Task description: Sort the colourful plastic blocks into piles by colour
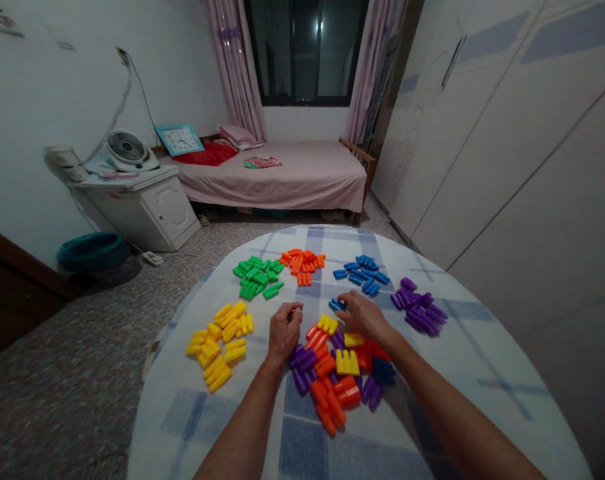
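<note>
Pieces: short plastic blocks, glossy, ribbed like fused cylinders with rounded ends, in several bright colours. They lie on a round desk (217,413) under a pale cloth with blue checks, matte and slightly wrinkled.

Layout: each heap holds one colour, set in an arc across the far half of the desk.
- yellow heap (221,343) by the left edge
- green heap (257,275), orange heap (302,261) and blue heap (362,273) toward the far edge
- purple heap (419,310) by the right edge

The heaps sit apart from one another, so the colours do not mix. I judge that the arc keeps every heap within reach of the middle.

Mixed pile (335,373): at the middle, toward the near edge, between the two forearms. Orange, purple, yellow and dark blue pieces lie jumbled and overlapping.

Left grip (284,331): bare hand, knuckles up, fingers curled shut at the far-left rim of the mixed pile. Nothing shows inside the curl, so I cannot tell whether a piece is in it.

Right grip (361,315): palm down over the far side of the mixed pile, fingertips at a lone blue piece (336,305) lying between the pile and the blue heap. I cannot tell whether it is touching or pinching; the fingers hide the contact.

Off the desk: bed (292,177) with a pink cover below a dark window; white cabinet (157,210) with a small fan (127,148) on top.
</note>
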The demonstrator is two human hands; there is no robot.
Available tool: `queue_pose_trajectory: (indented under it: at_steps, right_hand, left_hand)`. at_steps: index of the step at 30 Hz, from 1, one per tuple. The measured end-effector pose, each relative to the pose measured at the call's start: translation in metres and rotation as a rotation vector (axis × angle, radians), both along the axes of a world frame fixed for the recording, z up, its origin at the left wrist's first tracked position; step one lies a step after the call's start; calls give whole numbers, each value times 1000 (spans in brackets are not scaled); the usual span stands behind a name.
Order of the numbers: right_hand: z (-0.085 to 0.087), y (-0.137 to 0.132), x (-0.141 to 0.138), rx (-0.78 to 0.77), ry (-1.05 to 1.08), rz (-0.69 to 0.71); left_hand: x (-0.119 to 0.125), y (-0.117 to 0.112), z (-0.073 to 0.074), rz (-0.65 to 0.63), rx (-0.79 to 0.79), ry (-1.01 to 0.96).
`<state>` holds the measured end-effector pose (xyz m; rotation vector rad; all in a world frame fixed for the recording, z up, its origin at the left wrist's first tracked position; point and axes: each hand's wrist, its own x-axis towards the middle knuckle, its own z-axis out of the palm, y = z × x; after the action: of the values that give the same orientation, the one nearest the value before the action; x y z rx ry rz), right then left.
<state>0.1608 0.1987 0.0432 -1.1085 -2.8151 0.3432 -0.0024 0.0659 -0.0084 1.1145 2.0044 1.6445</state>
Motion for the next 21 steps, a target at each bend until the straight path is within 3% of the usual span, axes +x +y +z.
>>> queue_pose_trajectory:
  at_steps: [5, 11, 15, 18, 21]
  right_hand:
    - [-7, -4, -13, 137, -68, -36]
    - [18, 34, -1, 239, 80, -177]
    - [26, 36, 33, 7, 221, -132]
    - [25, 8, 75, -213, 230, -64]
    - [26, -33, 111, -326, 140, -3]
  left_hand:
    - [-1, 0, -4, -1, -2, 7]
    - [-1, 2, -3, 6, 0, 4]
    - [0, 2, -3, 18, 8, 2]
    - [-1, 2, -5, 16, 17, 6]
    - [-1, 3, -6, 13, 7, 16]
